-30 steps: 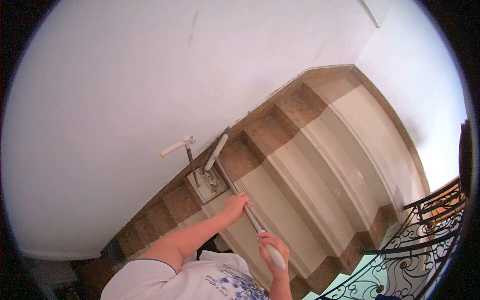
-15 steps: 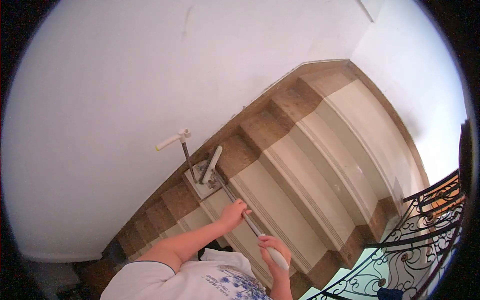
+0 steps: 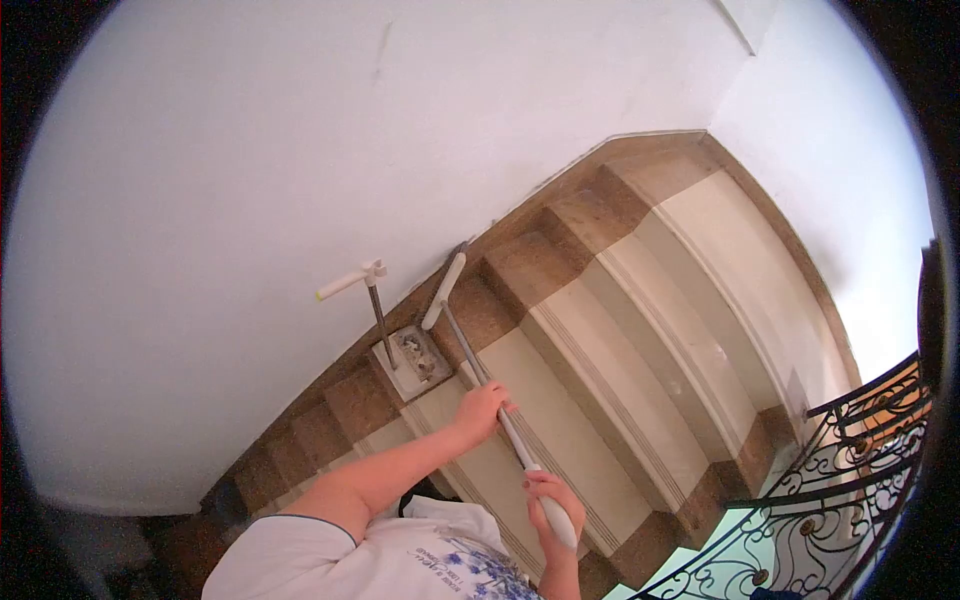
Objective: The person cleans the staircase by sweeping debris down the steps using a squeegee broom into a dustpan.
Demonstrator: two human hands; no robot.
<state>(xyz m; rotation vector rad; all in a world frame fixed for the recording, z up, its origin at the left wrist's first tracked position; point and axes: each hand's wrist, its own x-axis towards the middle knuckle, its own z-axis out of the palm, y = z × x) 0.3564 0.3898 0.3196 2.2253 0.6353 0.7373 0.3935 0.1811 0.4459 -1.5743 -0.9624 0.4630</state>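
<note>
A long-handled broom (image 3: pixel 447 290) has its head against the brown stone edge of a stair, close to the white wall. My left hand (image 3: pixel 484 410) is wrapped round the middle of its grey pole. Lower down, near the pale end grip, my right hand (image 3: pixel 553 508) closes on the same handle. Below the broom head stands a white dustpan (image 3: pixel 404 381) with grey dust and debris in its tray. Its dark upright pole carries a white crosswise handle (image 3: pixel 346 282) in front of the wall.
Beige steps with brown stone ends (image 3: pixel 590 330) curve up to the right. A white wall (image 3: pixel 250 200) runs along the left side. At the lower right is a black wrought-iron railing (image 3: pixel 808 527) with scrollwork.
The broom head has moved off the dustpan, up and right to the stair's corner by the wall. Debris in the pan now shows. Both hands have shifted slightly with the handle.
</note>
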